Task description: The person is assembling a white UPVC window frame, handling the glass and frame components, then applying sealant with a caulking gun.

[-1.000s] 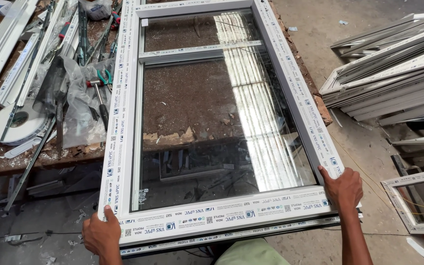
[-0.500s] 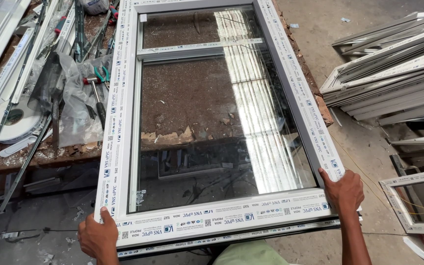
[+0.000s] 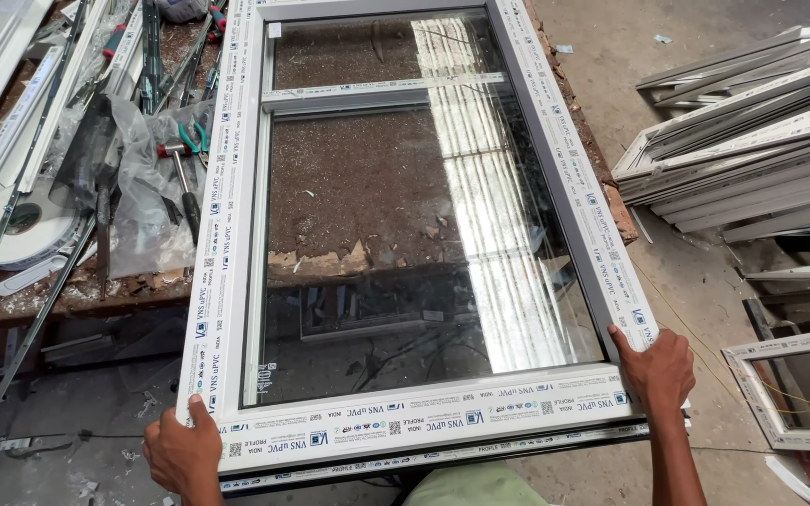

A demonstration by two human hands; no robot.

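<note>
Large white plastic window frame with a clear glass pane (image 3: 236,234), held at its two near corners and stretching away from the body across a brown, crumbly worktop (image 3: 367,197). Far part resting on that worktop; near end overhanging its edge, above the grey concrete floor (image 3: 77,412). Left hand (image 3: 183,454) closed around the near left corner, thumb lying on top of the bottom rail, fingers hidden beneath. Right hand (image 3: 656,370) clasped over the near right corner, thumb up along the side rail, remaining fingers wrapped round the outer edge. Frame thus spanning between both grips, its glazed middle well ahead of the hands, a white crossbar (image 3: 386,94) dividing the pane near the far end. Just left of the frame: crumpled clear plastic sheeting (image 3: 138,201), a hammer with a red and black head (image 3: 180,183), green-handled pliers (image 3: 194,138). Off to the right, well apart, a stack of white window profiles (image 3: 752,150) on the floor.
</note>
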